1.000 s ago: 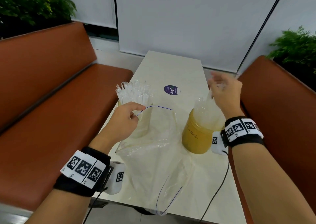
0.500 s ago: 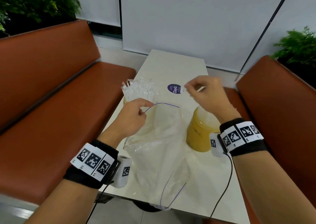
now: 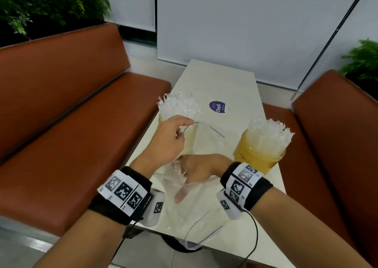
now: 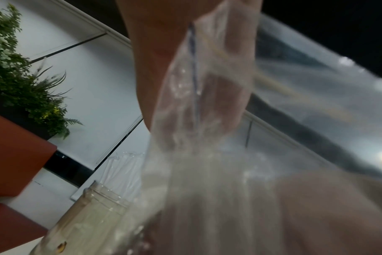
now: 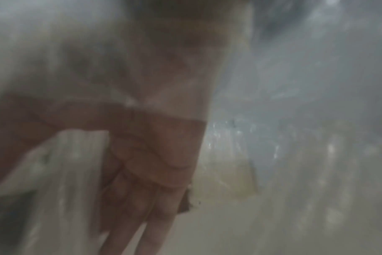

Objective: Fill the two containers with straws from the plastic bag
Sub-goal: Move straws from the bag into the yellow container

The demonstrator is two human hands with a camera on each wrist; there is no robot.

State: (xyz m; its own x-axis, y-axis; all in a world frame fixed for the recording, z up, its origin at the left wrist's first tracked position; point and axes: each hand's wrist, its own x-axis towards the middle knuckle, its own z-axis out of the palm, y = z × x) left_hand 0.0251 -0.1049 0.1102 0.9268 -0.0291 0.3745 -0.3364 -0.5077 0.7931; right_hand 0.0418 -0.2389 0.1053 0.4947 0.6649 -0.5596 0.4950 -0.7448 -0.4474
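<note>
From the head view, the left hand [image 3: 167, 142] pinches the rim of the clear, crinkled plastic bag [image 3: 206, 204] and lifts its mouth open at the near edge of the pale table [image 3: 229, 83], while the right hand [image 3: 196, 173] reaches inside with straight fingers, between two amber jars, the left jar [image 3: 161, 120] and the right jar [image 3: 259, 157], each bristling with thin clear straws [image 3: 268, 132]. The left wrist view shows thumb and finger clamped on filmy plastic beside the ribbed jar neck. The blurred right wrist view shows an open palm [image 5: 155, 155] against pale straws [image 5: 76, 155].

A pale table [image 3: 223, 83] bears a round purple sticker [image 3: 217, 106], between orange-brown benches [image 3: 81, 108]; plants [image 3: 41, 3], apparently ferns, behind.
</note>
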